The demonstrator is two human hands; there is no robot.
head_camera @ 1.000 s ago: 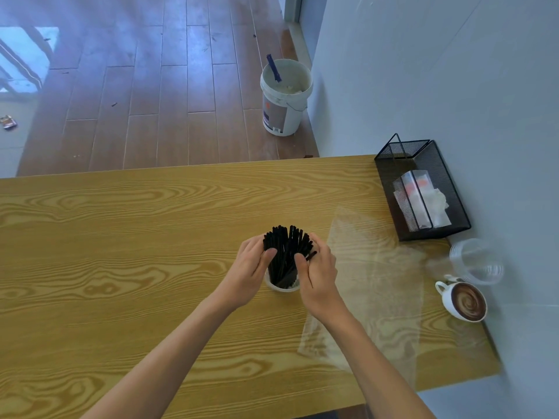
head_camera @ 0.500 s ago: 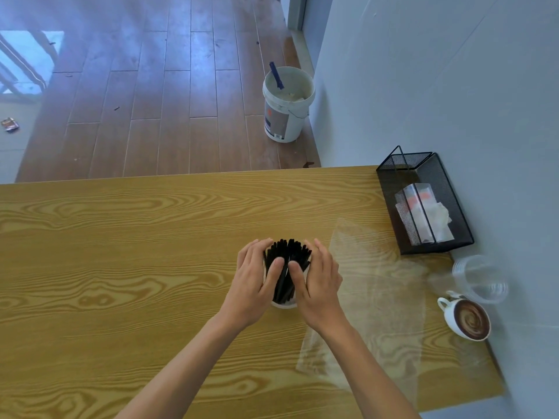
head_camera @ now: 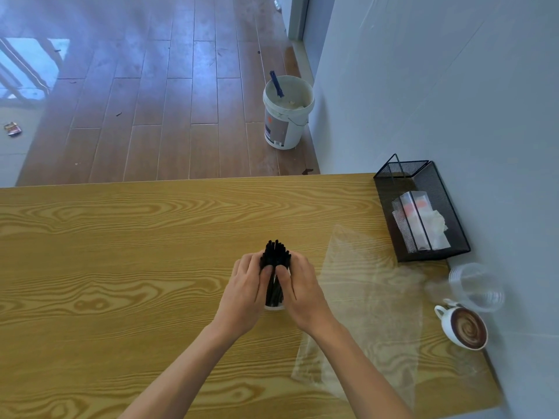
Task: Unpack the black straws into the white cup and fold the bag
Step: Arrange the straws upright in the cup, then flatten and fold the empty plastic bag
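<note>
A bundle of black straws stands upright in the white cup, of which only the bottom rim shows between my palms. My left hand and my right hand wrap the bundle from both sides, thumbs pressed together at the front. The clear plastic bag lies flat and empty on the wooden table, just right of my right hand.
A black mesh basket with packets stands at the table's far right against the wall. A clear plastic cup and a small cup with a brown swirl sit by the right edge. A white bucket stands on the floor.
My hands have closed in around the straws, pressing the spread bundle into a tighter, narrower bunch standing in the cup. The view has tilted slightly.
</note>
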